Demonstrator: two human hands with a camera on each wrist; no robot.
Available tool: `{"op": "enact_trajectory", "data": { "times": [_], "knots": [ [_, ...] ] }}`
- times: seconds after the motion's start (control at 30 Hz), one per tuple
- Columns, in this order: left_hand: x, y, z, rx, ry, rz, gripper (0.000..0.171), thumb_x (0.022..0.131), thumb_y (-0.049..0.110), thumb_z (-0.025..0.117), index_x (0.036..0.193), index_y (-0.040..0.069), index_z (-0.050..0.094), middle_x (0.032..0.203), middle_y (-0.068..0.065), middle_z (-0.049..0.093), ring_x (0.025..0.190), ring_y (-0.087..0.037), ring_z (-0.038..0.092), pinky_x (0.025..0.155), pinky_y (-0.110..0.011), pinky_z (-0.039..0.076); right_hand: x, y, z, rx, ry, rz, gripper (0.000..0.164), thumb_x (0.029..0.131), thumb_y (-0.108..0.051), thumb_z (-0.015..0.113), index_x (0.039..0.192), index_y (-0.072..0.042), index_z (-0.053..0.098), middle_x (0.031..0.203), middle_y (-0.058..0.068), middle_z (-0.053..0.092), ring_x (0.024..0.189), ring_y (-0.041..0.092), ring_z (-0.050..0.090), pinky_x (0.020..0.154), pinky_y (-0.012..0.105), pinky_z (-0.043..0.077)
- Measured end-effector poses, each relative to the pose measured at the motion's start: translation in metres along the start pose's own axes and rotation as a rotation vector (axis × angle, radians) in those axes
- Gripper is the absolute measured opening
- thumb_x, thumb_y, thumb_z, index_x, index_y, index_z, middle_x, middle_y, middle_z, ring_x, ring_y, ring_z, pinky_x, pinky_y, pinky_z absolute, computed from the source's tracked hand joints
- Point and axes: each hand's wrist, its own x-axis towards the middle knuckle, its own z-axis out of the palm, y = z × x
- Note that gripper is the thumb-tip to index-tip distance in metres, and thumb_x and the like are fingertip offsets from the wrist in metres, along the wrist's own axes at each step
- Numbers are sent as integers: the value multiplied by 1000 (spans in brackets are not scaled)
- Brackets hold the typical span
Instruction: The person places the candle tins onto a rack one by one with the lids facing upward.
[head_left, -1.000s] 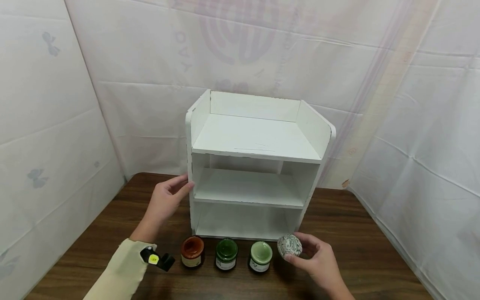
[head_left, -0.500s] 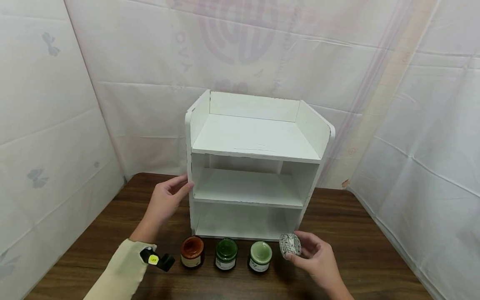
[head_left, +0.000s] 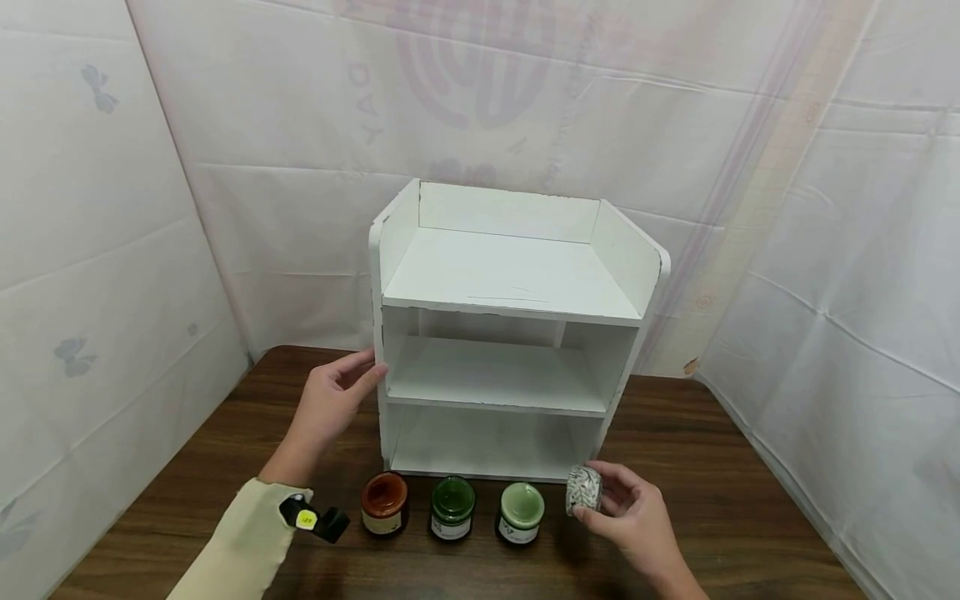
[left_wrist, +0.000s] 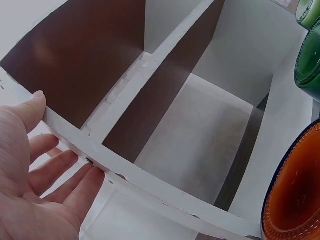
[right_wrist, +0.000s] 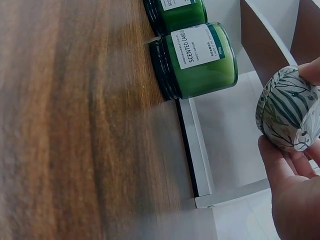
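Observation:
Thumb over the front edge and fingers against the outer face, my left hand [head_left: 330, 404] holds the left side panel of a white wooden shelf [head_left: 498, 375]. In my right hand [head_left: 637, 521] is a small round tin with a leaf print [head_left: 583, 490], held tilted on its side above the table near the shelf's lower right corner. Left of it, three glass scented candles stand lid-down in a row before the shelf: a light green candle [head_left: 521, 512], a dark green candle [head_left: 453, 508] and an amber candle [head_left: 385, 504]. The right wrist view shows the light green candle's black lid against the table.
The shelf stands on a dark wooden table [head_left: 720, 467] and has a top tray with raised sides and two levels below. White printed sheets [head_left: 300, 167] hang behind and at both sides. A black strap [head_left: 315, 518] is on the left sleeve.
My right hand has turned the tin, so its patterned side shows more and its round face less. The tin has shifted slightly right. The left hand, shelf and candles have stayed put.

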Motion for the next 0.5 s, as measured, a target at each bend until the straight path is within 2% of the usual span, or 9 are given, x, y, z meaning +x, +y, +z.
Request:
{"op": "enact_trajectory", "data": {
  "times": [0.27, 0.5],
  "knots": [
    [0, -1, 0, -13, -4, 0, 60, 101, 44, 65, 146, 6, 56, 143, -14, 62, 129, -30, 59, 87, -7, 46, 1, -2, 0, -42, 21, -62, 52, 74, 10, 84, 122, 7, 64, 118, 13, 69, 102, 8, 70, 87, 21, 58],
    [0, -1, -1, -17, -10, -2, 60, 101, 44, 65, 146, 6, 56, 144, -15, 62, 130, -31, 59, 88, -6, 46, 3, -6, -1, -103, 35, -46, 50, 76, 2, 87, 121, 1, 68, 111, 7, 72, 96, 9, 70, 81, 22, 59]
  ]
}}
